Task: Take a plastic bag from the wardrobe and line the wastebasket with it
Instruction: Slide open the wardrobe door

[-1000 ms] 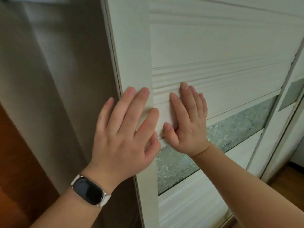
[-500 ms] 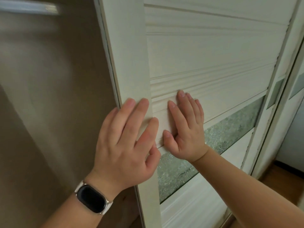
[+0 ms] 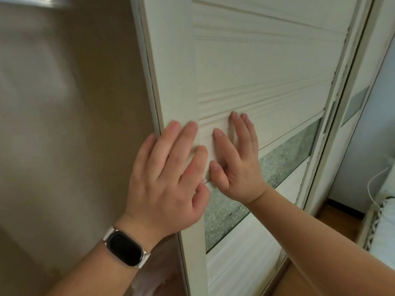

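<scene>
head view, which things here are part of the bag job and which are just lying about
Job: wardrobe door; left hand and right hand, both pressed flat on it.
Not the job: wristwatch, white cable, wooden floor.

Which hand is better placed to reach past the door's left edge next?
Left, probably. The left hand lies flat on the left edge strip of the door, beside the brown space there; the right hand presses the panel further right.

Bare arms, black white-strapped smartwatch (image 3: pixel 125 248)
</scene>
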